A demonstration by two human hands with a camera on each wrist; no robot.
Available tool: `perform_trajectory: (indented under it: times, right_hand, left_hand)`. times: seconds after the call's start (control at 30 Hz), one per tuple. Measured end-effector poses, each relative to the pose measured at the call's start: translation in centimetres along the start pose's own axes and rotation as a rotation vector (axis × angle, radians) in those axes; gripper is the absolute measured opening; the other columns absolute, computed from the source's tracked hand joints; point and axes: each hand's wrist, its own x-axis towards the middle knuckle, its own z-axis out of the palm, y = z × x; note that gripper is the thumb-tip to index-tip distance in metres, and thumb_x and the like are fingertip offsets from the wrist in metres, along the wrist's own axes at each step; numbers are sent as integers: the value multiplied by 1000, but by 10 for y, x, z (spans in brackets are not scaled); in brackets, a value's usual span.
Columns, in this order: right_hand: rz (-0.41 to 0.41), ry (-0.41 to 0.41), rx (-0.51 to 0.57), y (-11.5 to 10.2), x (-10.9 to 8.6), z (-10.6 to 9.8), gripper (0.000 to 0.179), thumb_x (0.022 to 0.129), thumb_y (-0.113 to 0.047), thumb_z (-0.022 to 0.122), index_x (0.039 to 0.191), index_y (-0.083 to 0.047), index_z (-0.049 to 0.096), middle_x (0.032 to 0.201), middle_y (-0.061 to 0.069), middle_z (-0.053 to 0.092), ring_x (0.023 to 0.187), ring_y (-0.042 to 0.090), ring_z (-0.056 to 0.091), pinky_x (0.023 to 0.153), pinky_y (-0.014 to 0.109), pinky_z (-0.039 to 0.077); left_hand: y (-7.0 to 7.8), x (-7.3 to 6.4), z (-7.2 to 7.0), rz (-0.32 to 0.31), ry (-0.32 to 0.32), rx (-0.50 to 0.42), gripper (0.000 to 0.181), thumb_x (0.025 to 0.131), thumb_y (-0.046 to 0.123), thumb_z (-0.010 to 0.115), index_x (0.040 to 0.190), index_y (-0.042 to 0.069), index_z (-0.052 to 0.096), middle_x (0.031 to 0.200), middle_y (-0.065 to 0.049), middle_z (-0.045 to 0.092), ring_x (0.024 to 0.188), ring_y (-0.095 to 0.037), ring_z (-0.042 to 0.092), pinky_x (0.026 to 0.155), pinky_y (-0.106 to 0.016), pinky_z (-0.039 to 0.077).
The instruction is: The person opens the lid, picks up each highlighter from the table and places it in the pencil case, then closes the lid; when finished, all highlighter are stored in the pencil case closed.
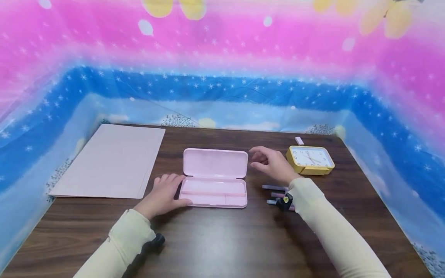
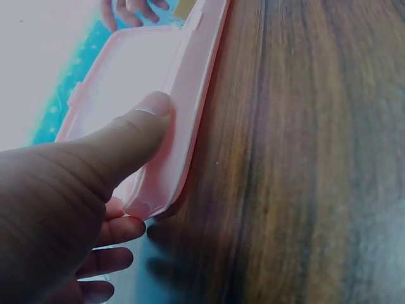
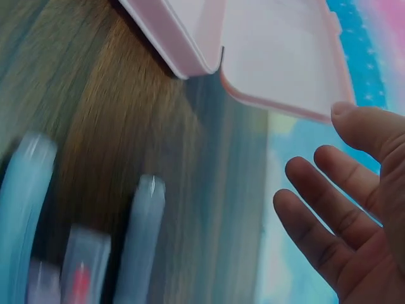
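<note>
Pale cream sleeves (image 1: 130,231) cross the foreground above a dark, wood-grained worktop (image 1: 215,247), which stretches broadly up to an open pink pencil case (image 1: 213,186) at its middle. The left hand (image 1: 162,196) pinches the case's left end, thumb over the front wall. Several pens (image 1: 274,187) lie right of the case, partly under the right wrist. The right hand (image 1: 272,164) holds nothing, its fingers loosely bent beside the raised lid; whether the thumb touches it, I cannot tell. Just beyond stands a yellow clock (image 1: 310,157), its numerals 10, 11, 2 and 3 readable. A pale folder (image 1: 111,160) covers the far left, reaching the edge. A small eraser (image 1: 299,141) sits near the back edge, before starry pink-and-blue cloth (image 1: 222,87).
</note>
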Motion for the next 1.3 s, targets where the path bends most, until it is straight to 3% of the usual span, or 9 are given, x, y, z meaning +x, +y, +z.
perform_trajectory:
  times: [0.33, 0.47, 0.63, 0.8, 1.0, 1.3]
  right_hand:
    - [-56, 16, -27, 22, -33, -55, 41, 92, -19, 70, 131, -16, 58, 118, 10, 67, 103, 23, 68, 90, 44, 54]
    - [-5, 49, -34, 37, -48, -73, 34, 91, -16, 72, 123, -14, 61, 119, 13, 66, 103, 27, 68, 89, 46, 54]
    - [95, 58, -68, 62, -67, -88, 29, 92, -25, 71, 119, -15, 63, 122, 13, 66, 106, 27, 67, 90, 48, 53]
    - [146, -4, -138, 89, -89, -94, 32, 93, -27, 69, 121, -10, 64, 115, 10, 68, 102, 24, 66, 88, 47, 52]
    - [214, -55, -199, 119, -118, -92, 22, 93, -20, 69, 114, -14, 68, 107, 4, 69, 93, 18, 62, 84, 43, 51]
    - [205, -50, -238, 144, -142, -80, 14, 92, -16, 70, 106, -15, 71, 98, 3, 66, 80, 15, 54, 73, 34, 46]
  left_hand:
    - [-6, 0, -3, -1, 42, -51, 85, 76, 55, 78, 136, 0, 51, 127, -19, 60, 117, -36, 47, 90, -50, 31]
    - [-10, -2, -5, -1, 44, -63, 87, 76, 56, 78, 136, 0, 50, 128, -21, 59, 116, -37, 47, 90, -51, 30]
    - [-13, -2, -9, 11, 45, -67, 88, 78, 57, 76, 138, -1, 48, 128, -24, 57, 115, -39, 46, 89, -53, 29]
    - [-12, 1, -8, 22, 38, -68, 88, 78, 57, 76, 138, -1, 47, 129, -25, 56, 115, -42, 45, 88, -54, 29]
    - [-7, 5, -2, 36, 38, -74, 87, 77, 54, 78, 137, -1, 48, 129, -25, 56, 115, -42, 45, 89, -54, 29]
    - [5, 14, 9, 38, -38, -81, 89, 78, 54, 77, 139, -3, 45, 132, -29, 53, 119, -45, 42, 93, -58, 29]
